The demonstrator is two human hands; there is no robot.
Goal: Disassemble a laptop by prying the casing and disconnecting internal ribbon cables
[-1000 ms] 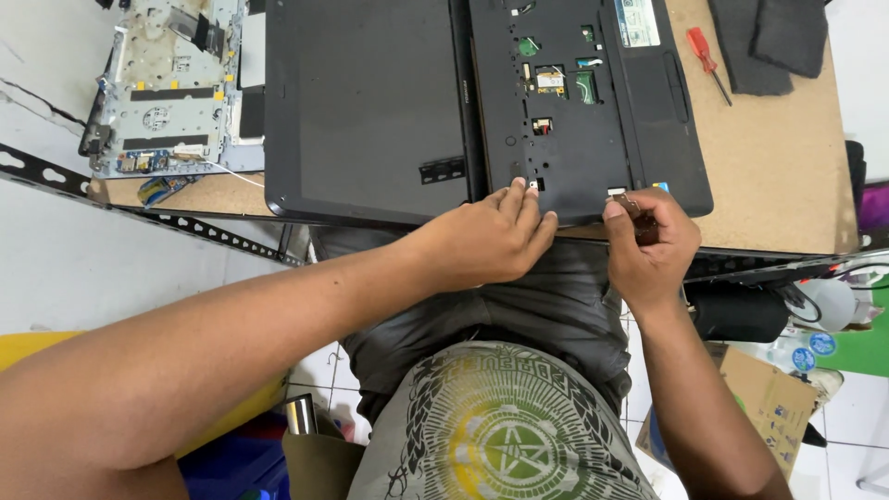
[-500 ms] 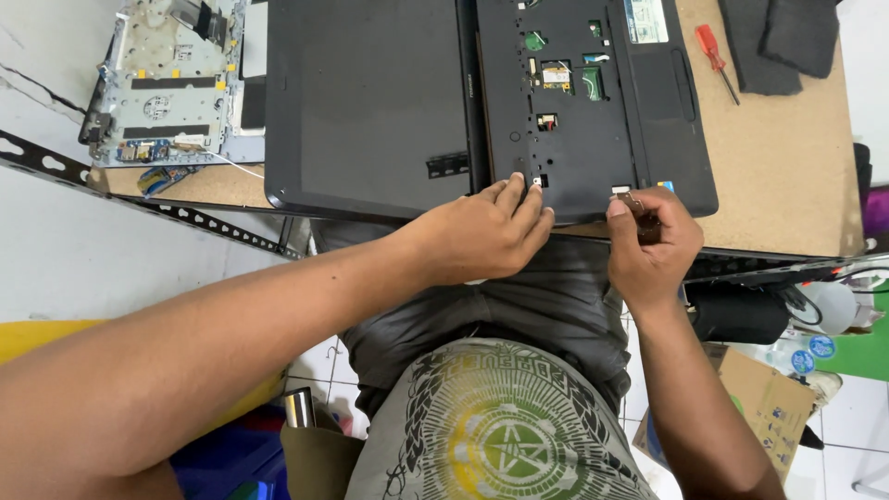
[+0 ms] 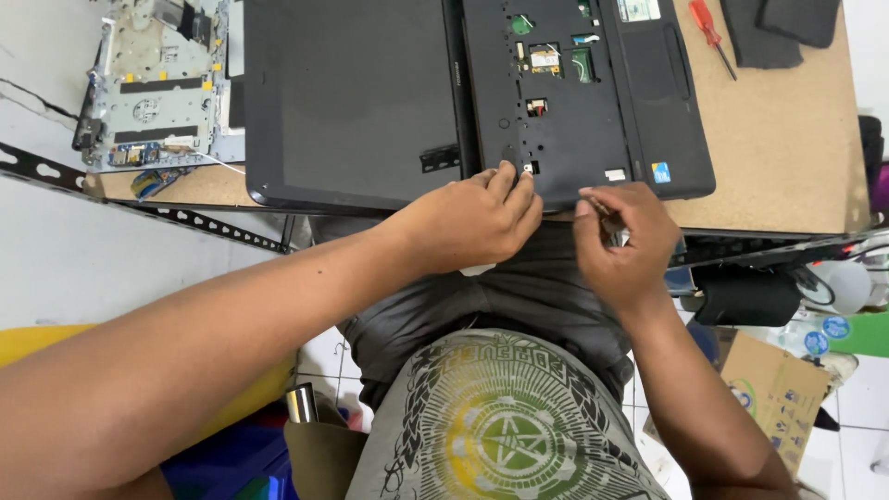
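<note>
Head cam looking straight down at the bench, and compared with a second ago not a lot has moved, but it's worth noting: the left hand (image 3: 472, 218) has slid a touch forward, so its fingertips now sit right on the near edge of the stripped laptop base (image 3: 574, 120), next to the small dark opening there, fingers pressed together and curled down flat rather than gripping anything. The right hand (image 3: 622, 243) has drifted a little away from that edge and is pinching something thin and pale between thumb and forefinger; it's too small to tell if it's a screw, a cable end or a tool tip. My read is that the left is steadying the chassis while the right sorts out that little bit, so we're mid-fiddle, nothing has come off yet. The laptop itself is lying opened flat on the wooden table (image 3: 787, 148), at about 12 o'clock from the hands: black lid panel (image 3: 352, 102) to the left, and the base to the right with the keyboard gone, showing green board bits and cutouts plus a couple of stickers. A red-handled screwdriver (image 3: 711, 28) lies at roughly 1 o'clock, well apart from both hands, and a bare metal frame with circuit parts (image 3: 153, 93) sits over at 10 o'clock near the table's corner.
</note>
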